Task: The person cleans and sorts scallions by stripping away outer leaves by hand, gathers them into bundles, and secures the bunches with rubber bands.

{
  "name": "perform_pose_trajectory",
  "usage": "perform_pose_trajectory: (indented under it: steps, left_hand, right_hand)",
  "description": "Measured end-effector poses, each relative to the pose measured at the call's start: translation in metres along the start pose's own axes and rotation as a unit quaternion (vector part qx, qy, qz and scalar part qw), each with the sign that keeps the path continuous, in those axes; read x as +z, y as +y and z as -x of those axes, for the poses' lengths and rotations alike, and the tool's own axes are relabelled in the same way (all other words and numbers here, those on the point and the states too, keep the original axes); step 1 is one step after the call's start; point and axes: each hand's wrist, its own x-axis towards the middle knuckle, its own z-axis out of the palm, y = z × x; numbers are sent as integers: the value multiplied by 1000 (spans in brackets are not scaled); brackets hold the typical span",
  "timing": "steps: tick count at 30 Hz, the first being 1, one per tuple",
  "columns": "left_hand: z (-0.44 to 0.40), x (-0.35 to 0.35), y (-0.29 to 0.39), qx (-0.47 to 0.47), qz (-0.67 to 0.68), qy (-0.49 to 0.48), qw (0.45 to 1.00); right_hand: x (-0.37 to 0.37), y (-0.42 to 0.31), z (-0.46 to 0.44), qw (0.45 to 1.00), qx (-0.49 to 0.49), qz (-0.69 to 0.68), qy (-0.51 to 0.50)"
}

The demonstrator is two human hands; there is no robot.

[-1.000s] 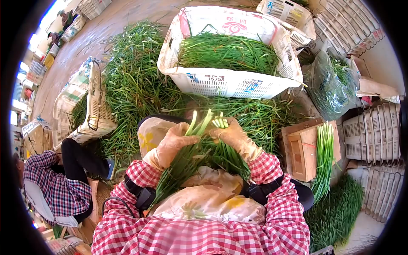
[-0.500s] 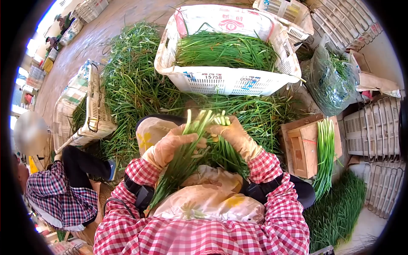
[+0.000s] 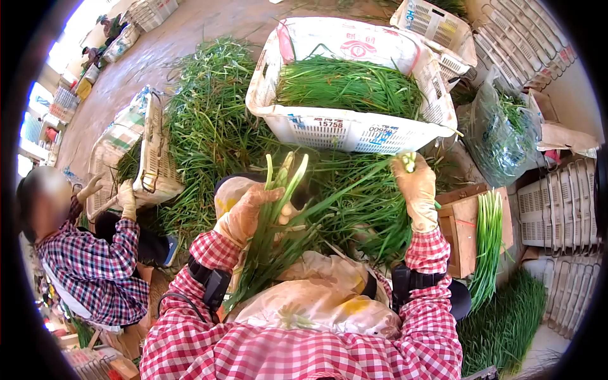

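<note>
My left hand (image 3: 253, 206), in a tan glove, is closed round a loose bunch of garlic chives (image 3: 261, 266); their pale stem ends point up and the green leaves trail down toward my lap. Over to the right, my gloved right hand (image 3: 415, 190) is closed on a smaller bunch of garlic chives (image 3: 410, 161). Only cut pale ends show above its fist, and long leaves hang below and to the left. Some leaves stretch across the gap between both hands. Under them spreads a heap of loose leaves (image 3: 342, 190).
Ahead stands a white crate (image 3: 310, 132) holding chives. A tied bundle (image 3: 487, 247) leans on a wooden box (image 3: 459, 234) at right, above more chives (image 3: 506, 323). Stacked crates (image 3: 557, 209) and a plastic bag (image 3: 494, 136) are beyond. A co-worker (image 3: 95, 266) sits left beside another crate (image 3: 158, 152).
My hands were close together over the bunch; the right has moved away to the right with some chives. The left stays near its place. The co-worker has raised up, both gloved hands now visible.
</note>
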Motion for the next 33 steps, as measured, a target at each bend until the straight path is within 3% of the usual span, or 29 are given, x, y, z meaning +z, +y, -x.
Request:
perform_pose_trajectory:
  steps: [1,2,3,4,9,12,17,18,19,20,21,23,26,29,32,33]
  left_hand:
    - [-3,4,-2,-2,14,-8,1000]
    - [-3,13,-1,-1,3,-20,1000]
    - [-4,22,0,-10,-20,-18,1000]
    - [-6,31,1,-17,-43,-17,999]
    - [-13,51,0,-32,-56,-55,996]
    - [-15,50,0,-14,-112,-56,992]
    - [-14,51,2,-24,-47,40,998]
    - [-18,38,-2,-21,-18,29,999]
    - [-15,31,2,-23,-30,30,999]
    - [-15,26,2,-4,-40,16,999]
    - [-15,22,0,14,-51,0,999]
    - [-19,23,-5,4,-30,-21,999]
    - [-24,29,-12,-11,-12,-56,998]
    - [-24,34,-12,-22,-2,-87,996]
    - [-24,37,-10,-35,15,-106,994]
    - [-23,35,-10,1,-19,-103,995]
  right_hand:
    - [-1,-14,5,999,-25,22,0]
    - [-3,-41,16,996,-39,3,-86]
    - [22,-26,20,948,10,-253,-192]
    - [24,-46,34,918,14,-312,-246]
    - [39,-73,45,878,138,-349,-298]
    - [36,-75,47,863,115,-366,-330]
    - [18,-66,46,896,112,-274,-330]
    - [16,-54,41,907,117,-270,-300]
    - [-4,-66,40,930,103,-276,-219]
    - [10,-32,25,937,95,-322,-100]
    - [-16,-45,20,994,63,-56,-63]
    - [-15,-42,20,996,15,-88,-26]
    - [15,-48,35,976,-35,-124,-177]
    - [26,-83,41,917,83,-298,-253]
    - [48,-70,38,898,123,-346,-241]
    - [48,-70,37,892,132,-357,-242]
